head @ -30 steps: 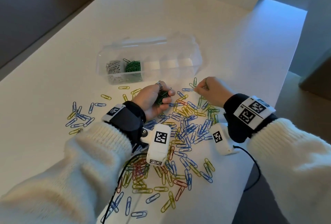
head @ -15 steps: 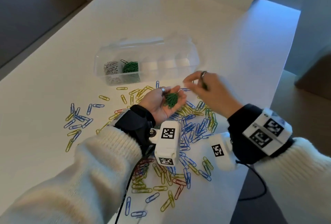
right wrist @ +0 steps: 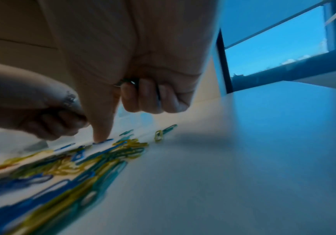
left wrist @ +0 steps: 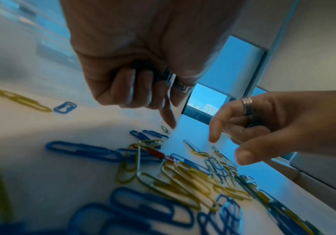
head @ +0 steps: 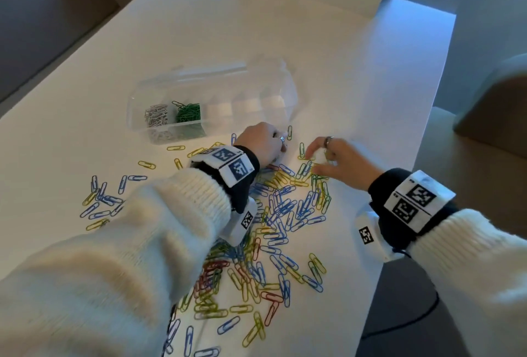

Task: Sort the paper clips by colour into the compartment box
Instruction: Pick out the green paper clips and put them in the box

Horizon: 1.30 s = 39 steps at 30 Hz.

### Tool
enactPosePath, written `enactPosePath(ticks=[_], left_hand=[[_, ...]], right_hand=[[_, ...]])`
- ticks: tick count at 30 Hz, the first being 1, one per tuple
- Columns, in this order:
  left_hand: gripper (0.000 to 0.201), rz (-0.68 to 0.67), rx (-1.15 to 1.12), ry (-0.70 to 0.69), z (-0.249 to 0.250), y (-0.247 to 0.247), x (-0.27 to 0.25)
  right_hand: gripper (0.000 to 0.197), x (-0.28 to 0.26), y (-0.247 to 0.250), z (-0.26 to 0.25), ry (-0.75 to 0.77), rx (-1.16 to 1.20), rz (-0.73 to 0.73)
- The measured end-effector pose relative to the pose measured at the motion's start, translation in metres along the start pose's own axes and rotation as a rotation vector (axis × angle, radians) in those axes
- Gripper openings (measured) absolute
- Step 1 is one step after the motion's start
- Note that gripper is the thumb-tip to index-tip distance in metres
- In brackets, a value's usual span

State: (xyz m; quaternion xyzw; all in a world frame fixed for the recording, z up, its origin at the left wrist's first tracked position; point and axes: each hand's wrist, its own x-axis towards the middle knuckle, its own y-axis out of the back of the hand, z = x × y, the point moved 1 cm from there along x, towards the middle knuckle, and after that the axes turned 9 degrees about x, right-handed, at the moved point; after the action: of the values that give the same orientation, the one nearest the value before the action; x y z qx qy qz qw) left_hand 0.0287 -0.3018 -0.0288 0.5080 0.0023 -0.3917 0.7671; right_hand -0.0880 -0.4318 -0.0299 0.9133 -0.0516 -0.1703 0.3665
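- Nearest, the loose paper clips (head: 285,214) lie in a flat tangle on the white table (head: 356,77). They are thin bent wire with a glossy coating, blue and yellow mostly, with some red towards the near edge and a few green at the far side.
- Just beyond the tangle, the left hand (head: 261,142) is knuckles-up. In the left wrist view three fingers are clenched over the held clips (left wrist: 142,66), a dark wad that I take to be green, while the index points straight down.
- A lone green clip (left wrist: 165,129) lies just beside that index tip on bare table, and its long axis runs roughly away from the person. The left hand is clearly the nearer one to it, so I judge a short drag or pinch from there would collect it.
- To the right, well apart from the box, the right hand (head: 339,162) hovers low with thumb and index stretched out. The right wrist view shows the index tip pressing a blue clip (right wrist: 102,140) and the other fingers curled in. Whether they hide anything I cannot tell.
- Further off, just past the left hand, stands the compartment box (head: 282,100), clear hard plastic with its lid tipped back. Silver clips (head: 155,117) fill its leftmost cell and sorted green clips (head: 188,112) the next. No clips show in the remaining cells.
- The blue, yellow and red clips are not yet sorted.
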Motion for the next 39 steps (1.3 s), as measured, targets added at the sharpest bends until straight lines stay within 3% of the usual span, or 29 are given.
enactPosePath(ticks=[5,16,19,24,27,30,33,36,39], left_hand=[[0.019,0.093,0.128,0.004,0.007,-0.005,0.017],[0.029,0.157,0.212,0.013,0.027,-0.015,0.032],[0.025,0.128,0.19,-0.005,0.025,-0.013,0.035],[0.029,0.047,0.214,-0.03,0.02,-0.013,0.034],[0.032,-0.014,0.196,-0.026,0.021,-0.011,0.03],[0.03,-0.045,0.023,-0.013,0.018,-0.006,0.025],[0.033,-0.131,-0.291,0.021,0.017,-0.001,0.022],[0.03,-0.306,-0.772,0.168,0.016,0.001,0.016],[0.023,-0.454,-1.095,0.161,0.016,0.005,0.011]], right_hand=[[0.019,0.01,-0.003,-0.007,0.031,-0.14,-0.084],[0.02,0.024,-0.007,-0.008,-0.017,-0.253,-0.202],[0.007,0.022,-0.004,-0.005,-0.023,-0.07,-0.14],[0.013,0.018,0.008,0.007,-0.052,0.357,0.036],[0.015,0.019,0.007,0.016,-0.075,0.374,0.047],[0.012,0.024,0.001,0.018,-0.057,0.25,0.085],[0.008,0.033,0.002,0.025,-0.084,0.21,0.243],[0.009,0.048,0.016,0.031,-0.147,0.202,0.379],[0.024,0.07,0.037,0.039,-0.202,0.071,0.415]])
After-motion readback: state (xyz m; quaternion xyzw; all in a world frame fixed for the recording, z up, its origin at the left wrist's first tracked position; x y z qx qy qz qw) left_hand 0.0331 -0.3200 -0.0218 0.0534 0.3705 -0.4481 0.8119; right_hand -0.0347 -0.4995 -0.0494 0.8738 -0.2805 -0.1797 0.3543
